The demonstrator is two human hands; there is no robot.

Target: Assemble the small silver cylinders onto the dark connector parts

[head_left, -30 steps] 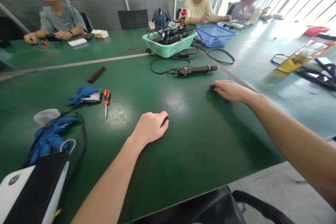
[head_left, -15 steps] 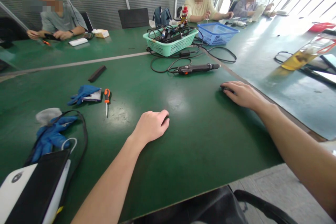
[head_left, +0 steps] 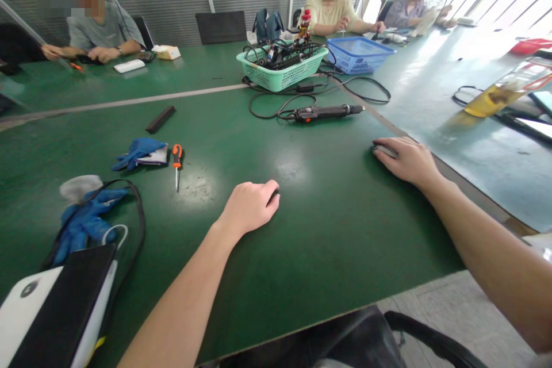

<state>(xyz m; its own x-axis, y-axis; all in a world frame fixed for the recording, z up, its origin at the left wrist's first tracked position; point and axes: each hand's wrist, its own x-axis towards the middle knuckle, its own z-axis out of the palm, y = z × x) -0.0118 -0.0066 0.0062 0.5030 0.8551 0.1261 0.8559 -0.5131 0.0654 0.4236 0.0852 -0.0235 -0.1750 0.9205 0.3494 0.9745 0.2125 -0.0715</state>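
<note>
My left hand rests on the green table with its fingers curled into a loose fist. A dark patch shows between thumb and forefinger; whether it is a thing or shadow I cannot tell. Farther right, my right hand grips a small dark grey object close to the table's right seam. Most of that object is hidden under the fingers, so its kind is unclear. Beyond both hands lies a black electric screwdriver with its cable. An orange-handled screwdriver lies to the left of my left hand.
Blue gloves and a dark bar lie at left, above a white device with a black cord. A green basket of tools and a blue basket stand behind. A bottle is at right. Several people sit opposite.
My right hand has shifted slightly to the right and nearer to me, with the small grey object showing more under its fingers. My left hand has stayed in place.
</note>
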